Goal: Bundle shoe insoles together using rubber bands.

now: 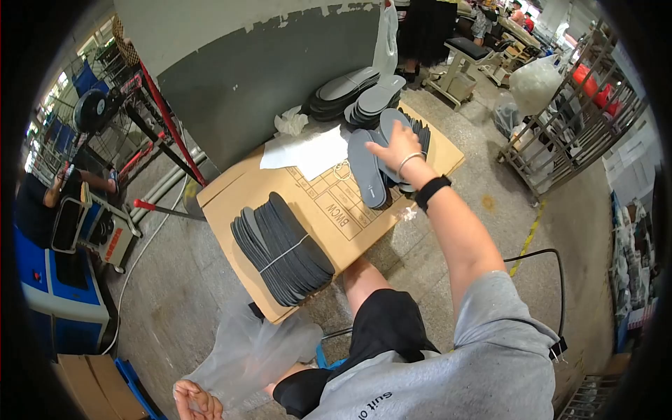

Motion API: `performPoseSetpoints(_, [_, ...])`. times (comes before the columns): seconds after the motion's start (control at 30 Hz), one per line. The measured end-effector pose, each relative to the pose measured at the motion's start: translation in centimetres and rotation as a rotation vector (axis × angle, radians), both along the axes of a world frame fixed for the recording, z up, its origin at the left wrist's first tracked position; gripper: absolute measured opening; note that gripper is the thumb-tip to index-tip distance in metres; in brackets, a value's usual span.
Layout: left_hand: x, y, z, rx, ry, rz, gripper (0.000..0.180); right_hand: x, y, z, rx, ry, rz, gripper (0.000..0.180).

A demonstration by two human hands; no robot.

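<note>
My right hand [400, 145] reaches over a pile of grey shoe insoles [365, 168] on a cardboard box. Its thumb and fingers are spread above the insoles; whether they touch is hard to see. At the lower left, my left hand [198, 400] has its fingers curled at the edge of a clear plastic bag [255, 346], which hangs down beside my legs. Closer to me on the box lies a thick bundle of dark insoles [283, 248], held together by a thin light band.
The cardboard box [220, 199] forms the work surface, with white paper [280, 158] on it. More insole stacks [378, 98] stand at its far end by a grey wall. A metal rack cart [560, 140] stands right; a blue machine [63, 294] is left.
</note>
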State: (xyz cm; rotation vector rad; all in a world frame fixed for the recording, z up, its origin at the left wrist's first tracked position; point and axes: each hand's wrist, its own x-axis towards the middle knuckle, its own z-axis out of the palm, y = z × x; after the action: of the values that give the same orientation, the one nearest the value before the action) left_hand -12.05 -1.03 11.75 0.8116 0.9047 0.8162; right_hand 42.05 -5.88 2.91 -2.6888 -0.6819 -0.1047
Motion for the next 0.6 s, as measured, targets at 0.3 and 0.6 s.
performPoseSetpoints(0.3, [2.1,-0.7,0.8,0.014,0.072,-0.005,0.025,3.2,-0.4,-3.2,-0.299,0.25,-0.194,0.099])
performPoseSetpoints(0.6, [2.1,-0.9,0.4,0.029,0.057,0.01,0.019,2.1,-0.1,-4.6,-0.021,0.245,-0.077,0.086])
